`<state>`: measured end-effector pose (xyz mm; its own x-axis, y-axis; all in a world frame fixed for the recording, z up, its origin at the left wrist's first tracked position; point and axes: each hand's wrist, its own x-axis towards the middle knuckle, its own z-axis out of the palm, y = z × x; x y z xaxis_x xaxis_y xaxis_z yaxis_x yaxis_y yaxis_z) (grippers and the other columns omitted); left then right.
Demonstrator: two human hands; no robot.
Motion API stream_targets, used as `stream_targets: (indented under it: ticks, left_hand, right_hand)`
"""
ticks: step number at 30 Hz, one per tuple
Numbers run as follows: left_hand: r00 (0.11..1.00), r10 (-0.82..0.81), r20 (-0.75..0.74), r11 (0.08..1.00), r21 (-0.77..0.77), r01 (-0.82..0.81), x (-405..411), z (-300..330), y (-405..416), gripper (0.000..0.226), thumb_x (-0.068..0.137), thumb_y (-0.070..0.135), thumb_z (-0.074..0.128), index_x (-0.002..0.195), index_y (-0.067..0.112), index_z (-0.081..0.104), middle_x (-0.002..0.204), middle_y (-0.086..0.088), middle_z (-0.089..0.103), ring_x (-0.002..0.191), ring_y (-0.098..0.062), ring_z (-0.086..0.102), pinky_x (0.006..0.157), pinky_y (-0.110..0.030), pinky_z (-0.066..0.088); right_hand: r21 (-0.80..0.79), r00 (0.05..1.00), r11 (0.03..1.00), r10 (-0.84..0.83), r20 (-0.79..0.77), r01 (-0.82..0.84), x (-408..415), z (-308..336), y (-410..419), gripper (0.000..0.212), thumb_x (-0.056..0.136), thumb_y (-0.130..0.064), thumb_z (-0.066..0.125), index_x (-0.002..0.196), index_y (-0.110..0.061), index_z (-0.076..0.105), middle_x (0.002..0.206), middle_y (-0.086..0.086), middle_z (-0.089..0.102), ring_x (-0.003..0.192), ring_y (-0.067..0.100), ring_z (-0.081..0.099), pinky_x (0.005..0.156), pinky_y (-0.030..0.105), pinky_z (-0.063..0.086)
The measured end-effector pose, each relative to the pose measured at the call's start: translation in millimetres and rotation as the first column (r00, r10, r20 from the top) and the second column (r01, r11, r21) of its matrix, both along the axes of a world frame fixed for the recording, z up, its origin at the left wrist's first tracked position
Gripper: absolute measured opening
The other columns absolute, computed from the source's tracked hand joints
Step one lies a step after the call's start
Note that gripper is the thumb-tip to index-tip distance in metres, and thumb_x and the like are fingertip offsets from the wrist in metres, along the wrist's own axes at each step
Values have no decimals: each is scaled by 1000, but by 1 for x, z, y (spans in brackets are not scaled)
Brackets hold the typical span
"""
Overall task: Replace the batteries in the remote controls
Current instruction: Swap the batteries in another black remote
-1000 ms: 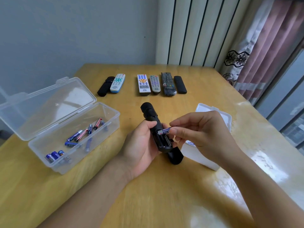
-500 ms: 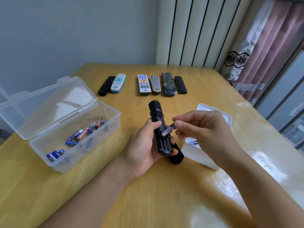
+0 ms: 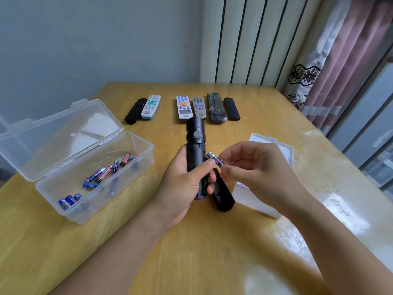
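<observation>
Now the left hand (image 3: 182,182) grips the black remote (image 3: 195,150) above the desk (image 3: 191,252), and just right of this remote the right hand (image 3: 255,169) pinches a battery (image 3: 215,158).

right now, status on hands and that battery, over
Left hand grips black remote, back side up. Right hand pinches battery, clear of the remote. Nothing in the way.

The left hand (image 3: 182,184) gripped the black remote (image 3: 195,150) upright above the table (image 3: 212,252). The right hand (image 3: 255,167) pinched a battery (image 3: 215,158) just beside it. A black cover (image 3: 223,194) lay beneath, loose batteries (image 3: 102,174) in the clear box (image 3: 63,211).
</observation>
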<state>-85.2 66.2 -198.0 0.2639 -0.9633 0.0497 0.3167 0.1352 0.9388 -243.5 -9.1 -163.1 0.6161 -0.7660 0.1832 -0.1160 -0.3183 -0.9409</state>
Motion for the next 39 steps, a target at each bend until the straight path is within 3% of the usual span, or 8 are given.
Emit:
stream_targets:
  ticks: [4,11,14,21,24,29,33,39]
  left_hand:
    - [992,-21,123,1000,-1,21,-7,-1,2,24,98,14,60,120,9,54,83,-15,56,62,-19,52,48,-27,43]
    - [939,-125,-321,981,103,166,-7,10,3,47,103,35,40,135,3,53,96,-15,57,70,-22,58,53,-36,52]
    - [924,-193,-331,957,145,252,-7,11,5,51,105,40,34,143,10,51,108,-16,55,83,-23,57,58,-40,55]
    - [936,-119,-332,978,126,169,-9,9,4,54,106,47,33,121,3,61,80,-10,53,61,-17,54,48,-27,39]
    - [947,-29,-321,986,146,80,-10,9,4,45,107,43,35,117,8,60,87,-16,54,63,-19,55,49,-26,43]
    - [902,86,-423,980,197,-1,-5,3,3,41,107,37,42,133,10,56,109,-16,56,99,-29,57,67,-32,58]
    - [885,157,-437,978,196,-77,2,3,3,32,107,37,44,128,22,64,93,-11,69,80,-21,72,60,-32,60]
    - [860,231,-454,952,287,-105,12,2,2,42,102,45,54,130,16,64,93,-7,70,79,-19,71,64,-33,59]
  right_hand:
    - [-50,993,993,104,-46,-107,1,0,3,43,86,5,73,120,-21,68,81,15,73,73,28,75,75,41,61]
    - [-7,989,1000,-25,146,26,3,1,0,25,90,-12,69,114,-15,74,71,3,72,64,15,65,62,22,53]
    - [23,987,1000,7,161,-11,6,-2,5,21,87,-8,73,106,-15,77,72,6,74,58,11,63,59,18,51]
    - [-8,985,996,-91,143,94,17,-11,20,16,79,-10,85,84,-12,70,64,7,73,52,19,68,49,22,52]
    - [22,983,995,-102,155,100,23,-16,28,13,77,-9,86,80,-11,74,63,6,73,49,20,68,48,27,55]
    - [-310,983,934,-184,7,177,33,-27,37,8,83,-17,82,89,-22,82,82,-8,67,68,9,65,61,29,54]
    - [-511,990,857,-118,-79,62,40,-34,45,15,94,-14,70,106,-15,78,97,-6,59,79,7,58,66,16,44]
    - [-644,946,753,-91,-310,-138,40,-35,56,44,103,-39,47,135,-14,61,127,-3,53,118,18,48,96,32,46]
